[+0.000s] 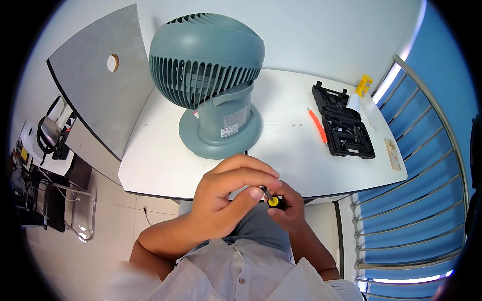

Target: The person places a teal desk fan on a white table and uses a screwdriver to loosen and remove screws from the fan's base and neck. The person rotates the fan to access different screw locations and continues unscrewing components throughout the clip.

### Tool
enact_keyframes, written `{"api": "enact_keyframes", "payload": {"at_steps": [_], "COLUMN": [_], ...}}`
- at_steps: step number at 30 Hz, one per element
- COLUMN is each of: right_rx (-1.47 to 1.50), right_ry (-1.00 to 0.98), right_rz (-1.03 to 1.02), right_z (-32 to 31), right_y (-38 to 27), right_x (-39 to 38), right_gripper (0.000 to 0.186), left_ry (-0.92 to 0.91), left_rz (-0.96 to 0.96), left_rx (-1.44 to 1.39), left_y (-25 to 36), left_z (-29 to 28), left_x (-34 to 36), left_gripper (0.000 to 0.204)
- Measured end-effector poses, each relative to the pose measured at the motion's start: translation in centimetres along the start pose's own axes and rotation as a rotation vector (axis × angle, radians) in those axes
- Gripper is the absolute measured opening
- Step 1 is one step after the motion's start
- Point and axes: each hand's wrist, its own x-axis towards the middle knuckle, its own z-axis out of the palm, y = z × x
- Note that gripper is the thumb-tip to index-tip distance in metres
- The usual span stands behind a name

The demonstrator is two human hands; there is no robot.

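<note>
Just in front of the table's near edge, my right hand [289, 206] is closed round the black and yellow handle of a screwdriver [272, 201]. Its short metal shaft points up and to the left. My left hand [226, 195] comes across from the left, with thumb and fingers pinched about the tip end of that shaft. Whether a separate bit sits at the tip is too small to tell. Beyond my hands a grey-green fan [216, 85] stands upright on its round base, its slotted back grille and labelled stem facing me.
On the white table [286, 170] an open black tool case [346, 120] lies at the right, beside an orange-red pen-like tool [317, 125]. Small screws [297, 125] lie mid-table. A yellow holder [364, 85] stands at the back right. Metal railing [432, 95] borders the right; a grey panel [105, 75] the left.
</note>
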Motion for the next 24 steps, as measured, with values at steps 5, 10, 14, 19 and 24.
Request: {"api": "enact_keyframes", "payload": {"at_steps": [5, 10, 14, 19, 24], "right_rx": [-0.188, -0.316, -0.385, -0.356, -0.086], "right_ry": [0.039, 0.120, 0.184, 0.131, -0.123], "right_rz": [-0.050, -0.108, -0.134, -0.142, 0.025], "right_z": [0.2, 0.7, 1.0, 1.0, 0.9], "right_y": [-0.9, -1.2, -1.5, -1.4, -0.7], "right_x": [0.6, 1.0, 1.4, 1.6, 1.0], "right_gripper": [0.028, 0.027, 0.026, 0.026, 0.028], "left_ry": [0.000, 0.034, 0.028, 0.077, 0.135], "left_rz": [-0.004, 0.018, 0.006, 0.091, 0.188], "left_rx": [0.010, 0.021, 0.032, 0.089, 0.180], "left_y": [0.1, 0.2, 0.4, 0.2, -0.3], "left_z": [-0.6, -1.1, -1.5, -1.8, -2.0], "left_x": [-0.7, -1.0, -1.2, -1.3, -1.3], "left_gripper": [0.021, 0.018, 0.021, 0.016, 0.013]}}
